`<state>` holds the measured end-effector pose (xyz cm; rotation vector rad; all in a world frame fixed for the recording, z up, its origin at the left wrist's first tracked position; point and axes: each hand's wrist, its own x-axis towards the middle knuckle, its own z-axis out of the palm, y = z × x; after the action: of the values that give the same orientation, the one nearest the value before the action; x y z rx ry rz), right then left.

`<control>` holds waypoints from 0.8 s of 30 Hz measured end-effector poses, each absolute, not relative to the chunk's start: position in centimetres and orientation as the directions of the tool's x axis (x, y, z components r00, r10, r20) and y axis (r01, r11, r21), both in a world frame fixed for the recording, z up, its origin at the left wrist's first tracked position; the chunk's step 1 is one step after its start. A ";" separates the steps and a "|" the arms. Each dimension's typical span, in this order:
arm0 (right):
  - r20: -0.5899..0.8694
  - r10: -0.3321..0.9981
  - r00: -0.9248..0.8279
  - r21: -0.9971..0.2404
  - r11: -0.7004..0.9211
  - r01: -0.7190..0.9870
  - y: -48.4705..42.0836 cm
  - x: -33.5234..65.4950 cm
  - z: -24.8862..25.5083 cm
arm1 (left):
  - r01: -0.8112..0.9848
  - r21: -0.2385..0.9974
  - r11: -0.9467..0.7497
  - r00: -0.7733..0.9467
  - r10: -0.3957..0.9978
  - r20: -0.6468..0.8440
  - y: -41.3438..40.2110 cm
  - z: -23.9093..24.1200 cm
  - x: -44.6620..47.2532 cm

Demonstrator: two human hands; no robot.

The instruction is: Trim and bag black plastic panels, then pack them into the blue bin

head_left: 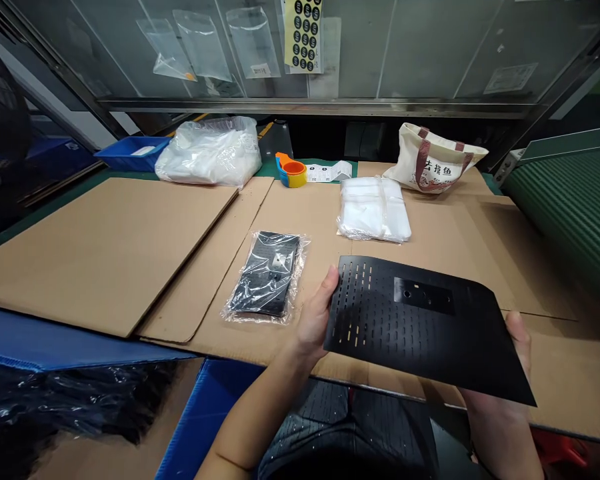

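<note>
A thin black perforated panel (430,333) with rows of small slots and a smooth rectangular patch is held up between both hands, tilted above the front of the worktable. My left hand (316,319) grips its left edge, thumb along the side and the other fingers behind it. At the panel's right edge, my right hand (519,347) has its thumb on the side, and its fingers are mostly hidden underneath. Left of my left hand, a clear plastic bag (265,275) with a similar black panel inside lies flat on the cardboard.
Cardboard sheets (105,247) cover the table. Behind the panel lies a stack of clear bags (374,210). Farther back are a large plastic bag (210,153), a blue tray (125,157), an orange tape dispenser (291,171) and a cloth tote (433,160). A green conveyor belt (570,200) stands at right.
</note>
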<state>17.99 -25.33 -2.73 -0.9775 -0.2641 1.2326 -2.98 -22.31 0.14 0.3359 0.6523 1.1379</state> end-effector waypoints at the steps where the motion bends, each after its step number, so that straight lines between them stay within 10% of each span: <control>1: -0.323 0.878 0.353 -0.742 -0.003 -0.671 -25.4 18.0 -2.7 | -0.728 0.558 0.400 0.264 0.913 -0.310 -22.3 0.1 -3.0; 24: -0.225 0.961 0.163 -0.727 -0.054 -0.685 -26.2 17.2 -1.5 | -0.713 0.573 0.403 0.179 0.896 -0.408 -22.0 -0.8 -4.6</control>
<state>17.16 -26.21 -1.54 -0.8518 -0.4134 1.4022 -4.65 -21.98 -0.79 0.2770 0.7810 1.1578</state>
